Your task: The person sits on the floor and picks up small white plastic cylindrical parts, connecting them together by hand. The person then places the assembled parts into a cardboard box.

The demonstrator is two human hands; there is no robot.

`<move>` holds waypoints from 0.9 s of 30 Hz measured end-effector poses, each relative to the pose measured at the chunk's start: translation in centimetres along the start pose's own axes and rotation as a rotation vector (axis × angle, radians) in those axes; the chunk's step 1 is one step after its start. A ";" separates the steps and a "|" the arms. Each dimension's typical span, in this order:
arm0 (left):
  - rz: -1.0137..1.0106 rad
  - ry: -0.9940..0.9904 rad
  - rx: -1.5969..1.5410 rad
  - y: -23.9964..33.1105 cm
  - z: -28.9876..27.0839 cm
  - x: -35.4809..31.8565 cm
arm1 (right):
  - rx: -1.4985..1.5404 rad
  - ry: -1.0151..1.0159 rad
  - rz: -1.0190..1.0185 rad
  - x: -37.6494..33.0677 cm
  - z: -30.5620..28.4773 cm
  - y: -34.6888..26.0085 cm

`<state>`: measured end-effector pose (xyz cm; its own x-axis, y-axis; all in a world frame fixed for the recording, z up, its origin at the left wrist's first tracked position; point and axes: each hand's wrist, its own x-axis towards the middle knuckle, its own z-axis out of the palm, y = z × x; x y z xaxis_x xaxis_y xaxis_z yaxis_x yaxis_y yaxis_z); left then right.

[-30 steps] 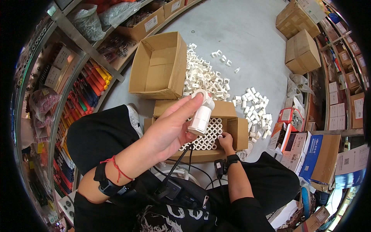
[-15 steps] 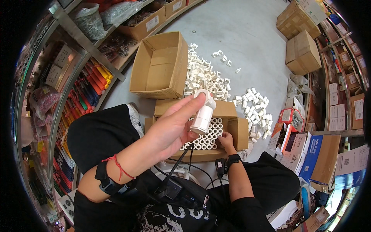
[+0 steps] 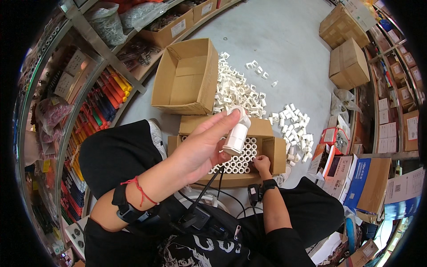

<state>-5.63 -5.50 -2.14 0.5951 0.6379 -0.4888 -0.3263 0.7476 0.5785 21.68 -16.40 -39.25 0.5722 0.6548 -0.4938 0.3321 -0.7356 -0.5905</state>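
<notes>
My left hand (image 3: pixel 202 147) is raised over an open cardboard box (image 3: pixel 278 153), its fingers wrapped round several white plastic pipe couplings (image 3: pixel 236 139) held together in a bunch. Inside the box, rows of the same couplings (image 3: pixel 240 165) stand on end, their round openings facing up. My right hand (image 3: pixel 262 164) reaches into the right end of that box, next to the last of these rows. Its fingers are curled together, and whatever lies between them is hidden.
Past the box, white pipe clips (image 3: pixel 238 89) lie heaped on the floor. Loose couplings (image 3: pixel 296 127) are scattered to their right. An open carton (image 3: pixel 184 75) stands at the far left. Shelving (image 3: pixel 100 49) flanks the left side, and cartons (image 3: pixel 349 64) line the right. Black cables (image 3: pixel 209 187) cross before me.
The view has shifted slightly. Both hands keep almost the same place and grip, the left still round the couplings and the right still at the box's right end.
</notes>
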 end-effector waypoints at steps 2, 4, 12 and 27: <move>-0.004 0.000 0.003 0.0 0.1 0.0 | 0.015 -0.003 0.004 0.1 -0.1 0.2; -0.007 -0.002 0.004 0.0 0.3 0.1 | -0.045 0.041 -0.042 0.2 -0.3 0.6; -0.035 -0.010 0.001 -0.3 0.4 0.5 | -0.383 -0.569 -0.120 -0.9 -7.0 -12.4; -0.054 -0.074 0.081 -1.2 0.7 -0.6 | 0.013 -0.218 -1.059 -23.7 -16.8 -30.4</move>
<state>-5.06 -6.94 -2.08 0.6639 0.5796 -0.4726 -0.2338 0.7611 0.6051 10.55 -12.46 1.15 -0.1471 0.9745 0.1694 0.5705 0.2235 -0.7903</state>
